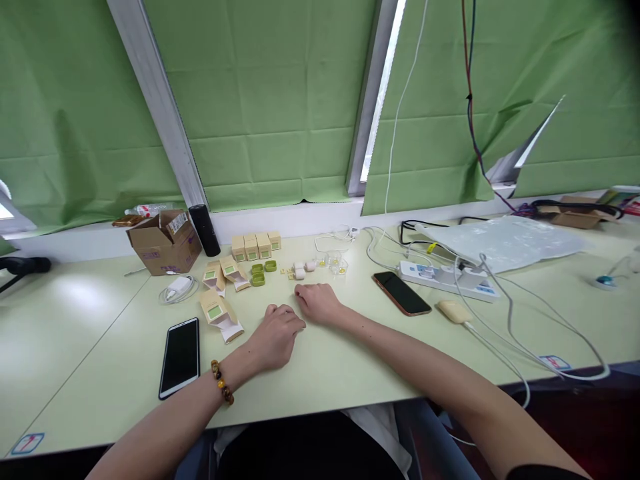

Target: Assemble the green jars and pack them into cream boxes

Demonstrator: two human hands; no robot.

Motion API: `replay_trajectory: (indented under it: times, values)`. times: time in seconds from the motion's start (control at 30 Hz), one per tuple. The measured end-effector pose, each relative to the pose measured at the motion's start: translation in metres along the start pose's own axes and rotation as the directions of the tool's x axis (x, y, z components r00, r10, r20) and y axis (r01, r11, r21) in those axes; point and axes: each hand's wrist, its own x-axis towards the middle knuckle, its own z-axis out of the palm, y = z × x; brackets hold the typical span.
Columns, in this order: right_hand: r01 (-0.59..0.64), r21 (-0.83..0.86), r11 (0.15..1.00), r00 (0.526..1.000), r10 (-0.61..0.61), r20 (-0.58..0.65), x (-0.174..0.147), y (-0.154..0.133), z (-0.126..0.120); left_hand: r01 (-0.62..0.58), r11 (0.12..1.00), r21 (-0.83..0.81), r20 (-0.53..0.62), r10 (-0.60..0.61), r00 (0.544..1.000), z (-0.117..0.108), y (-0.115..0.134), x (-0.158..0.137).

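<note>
My left hand rests on the table with its fingers curled in, and nothing shows in it. Beside it, a little farther forward, my right hand lies loosely closed, also with nothing visible in it. Just beyond the right hand are small pale pink-white rolls and tiny yellow pieces. Small clear containers stand to their right, small olive-green trays to their left. Opened small cartons with green windows lie left of my hands; several closed cartons stand in a row behind.
A phone lies at left, another phone at right. A power strip with loose cables and a cream-coloured device sit farther right. At back left are a cardboard box and a black cylinder.
</note>
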Motion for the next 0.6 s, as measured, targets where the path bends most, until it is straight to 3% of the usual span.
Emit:
replay_trajectory:
  times: [0.37,0.47,0.6]
  values:
    - [0.073,0.027,0.997,0.997,-0.073,-0.001,-0.009,0.000,0.003,0.044,0.999,0.022,-0.047,-0.043,0.998,-0.012,-0.008,0.000]
    - [0.092,0.038,0.995,0.996,-0.092,-0.013,-0.010,0.000,0.004,0.178,0.978,0.108,-0.085,-0.169,0.982,-0.024,-0.027,0.006]
    - [0.094,0.034,0.995,0.996,-0.093,-0.011,-0.009,0.001,0.004,0.406,0.882,0.239,-0.084,-0.398,0.914,-0.045,-0.065,0.020]
